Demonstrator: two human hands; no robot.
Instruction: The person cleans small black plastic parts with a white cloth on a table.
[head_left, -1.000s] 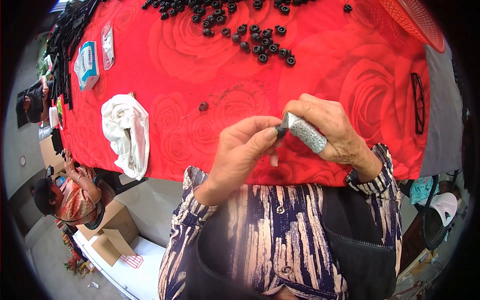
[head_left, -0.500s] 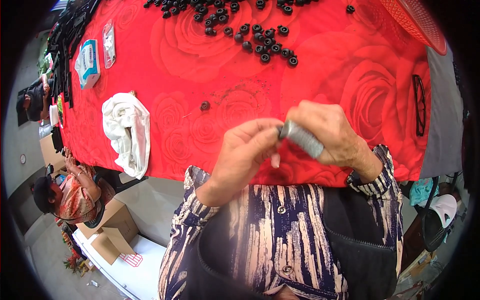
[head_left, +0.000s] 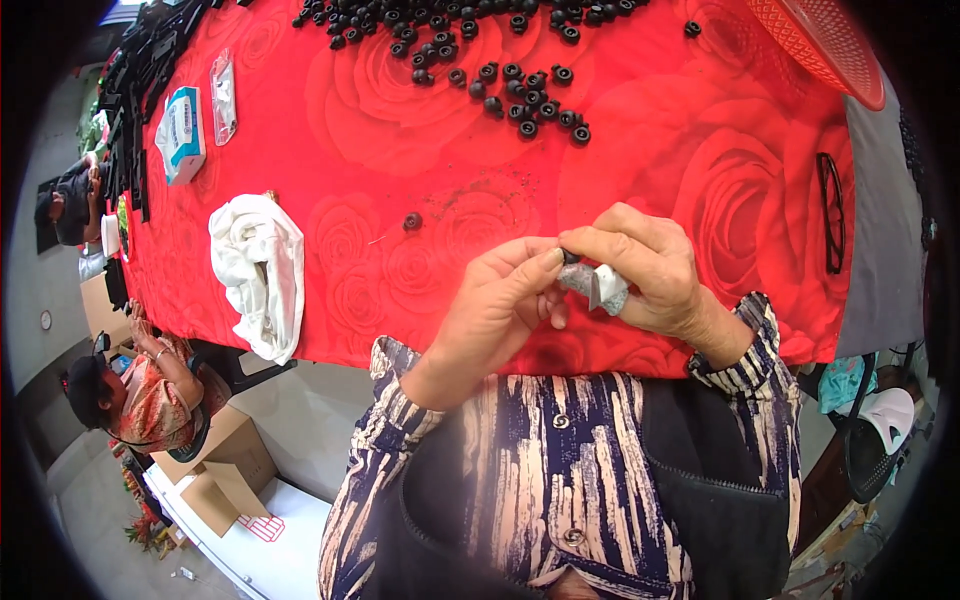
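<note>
Both hands meet in front of me over the red rose-patterned cloth [head_left: 400,110]. Between the thumb and fingers of my left hand [head_left: 495,300] is a small black knobbed part [head_left: 570,256], mostly hidden by the fingertips. My right hand [head_left: 645,268] curls around a grey, speckled tool [head_left: 604,290] with a flat, pale face; its exact kind is unclear. The right fingertips reach to the black part as well. A single loose black part [head_left: 412,221] lies beyond my left hand, near scattered dark crumbs.
Many small black parts [head_left: 532,100] are spread at the far side. A white cloth [head_left: 255,270], a tissue pack [head_left: 182,138], a clear packet [head_left: 223,97] and long black pieces [head_left: 125,130] lie left. Glasses [head_left: 830,213] and a red basket [head_left: 820,50] are right. Two people sit at left.
My right hand has turned the grey tool so its pale flat face shows, and its fingertips now touch the black part. My left hand stays nearly in place.
</note>
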